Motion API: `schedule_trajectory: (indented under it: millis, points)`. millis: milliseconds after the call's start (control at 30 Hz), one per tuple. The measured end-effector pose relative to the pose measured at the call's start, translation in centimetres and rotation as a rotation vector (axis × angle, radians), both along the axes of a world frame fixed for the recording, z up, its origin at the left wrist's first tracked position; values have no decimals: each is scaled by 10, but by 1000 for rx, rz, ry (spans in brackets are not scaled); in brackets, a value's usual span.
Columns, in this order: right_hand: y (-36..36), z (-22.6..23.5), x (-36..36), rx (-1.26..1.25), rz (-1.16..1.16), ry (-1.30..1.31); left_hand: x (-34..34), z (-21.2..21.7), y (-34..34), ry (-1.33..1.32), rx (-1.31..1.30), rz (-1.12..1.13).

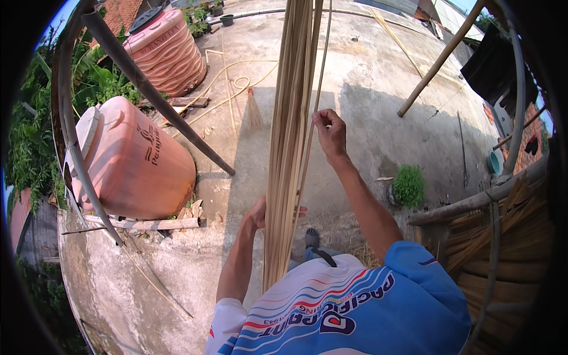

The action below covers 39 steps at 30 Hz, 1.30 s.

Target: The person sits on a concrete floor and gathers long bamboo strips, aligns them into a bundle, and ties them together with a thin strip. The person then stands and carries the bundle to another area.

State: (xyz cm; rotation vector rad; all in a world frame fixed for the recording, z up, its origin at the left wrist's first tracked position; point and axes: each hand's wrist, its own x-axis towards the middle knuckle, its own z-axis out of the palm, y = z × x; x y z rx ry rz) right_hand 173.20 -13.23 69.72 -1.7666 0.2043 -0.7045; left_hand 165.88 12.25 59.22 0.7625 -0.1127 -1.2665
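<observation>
A tall bundle of long, thin, pale tan strips (284, 136), perhaps split bamboo or cane, runs upright past my chest and out of the top of the picture. My left hand (258, 212) reaches round it from behind at waist height. Its palm edge shows on the left and its fingertips on the right, while the strips hide the rest. Higher up, on the bundle's right side, my right hand (331, 131) pinches one thin strip (320, 71) between thumb and fingers. That strip stands slightly apart from the others at the top.
Two pink water tanks (145, 163) stand at the left behind a slanting pole (160, 89). A yellow hose (239, 83) and a stick broom (253, 112) lie on the concrete. To the right are a leaning bamboo pole (441, 59), a small green plant (409, 185) and a wooden rail (473, 201).
</observation>
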Motion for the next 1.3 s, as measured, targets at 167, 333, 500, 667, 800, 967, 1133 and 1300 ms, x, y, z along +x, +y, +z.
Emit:
schedule_trajectory:
  millis: [167,333,500,667,800,967,1133,1300]
  points:
    - [-12,55,13,-212,-140,-169,3,-1,3,4,14,-8]
    - [31,52,34,-500,157,68,3,-3,7,17,-10,10]
    - [35,40,58,-418,251,287,-2,11,1,-93,81,13]
    - [2,47,66,5,231,66,-4,3,-1,-97,58,13]
    - [-9,43,21,-76,85,13,-2,10,0,-114,81,28]
    - [27,-10,-59,-341,297,150,1,-6,4,-11,31,19]
    - [56,-26,-63,-408,221,274,-1,5,0,-6,32,15]
    - [35,-35,-40,-222,138,155,-1,4,3,-62,47,15]
